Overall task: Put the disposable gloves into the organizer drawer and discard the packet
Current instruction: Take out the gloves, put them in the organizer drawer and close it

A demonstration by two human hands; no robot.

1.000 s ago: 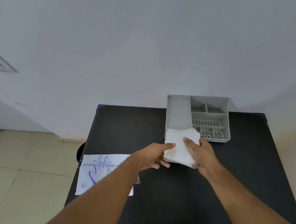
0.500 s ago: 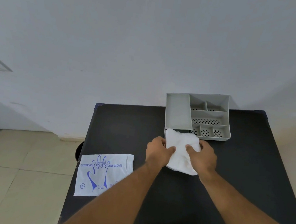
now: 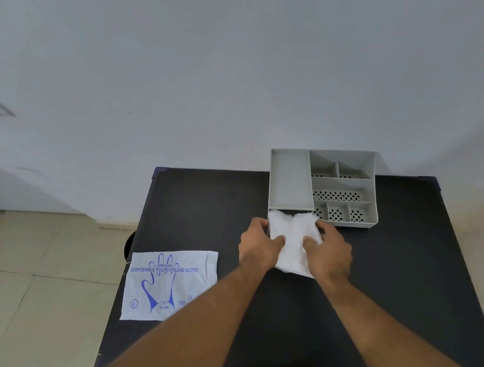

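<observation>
A white stack of disposable gloves [image 3: 292,242] lies on the black table [image 3: 388,288], just in front of the grey organizer [image 3: 291,182]. My left hand [image 3: 258,246] grips the stack's left side and my right hand [image 3: 330,254] grips its right side. The stack's far edge touches the front of the organizer's long left compartment. The organizer's other compartments have perforated floors and hold nothing. The flat white packet [image 3: 169,284], printed in blue with a glove outline, lies near the table's left edge, partly overhanging it.
The table stands against a white wall [image 3: 216,76]. Beige floor tiles [image 3: 30,280] lie to the left, below the table's edge. A dark round object [image 3: 129,246] shows just under the left edge, above the packet.
Both hands have closed in on the glove stack, my left hand moving from beside it to gripping its left side. The stack is bunched narrower and nearer the organizer.
</observation>
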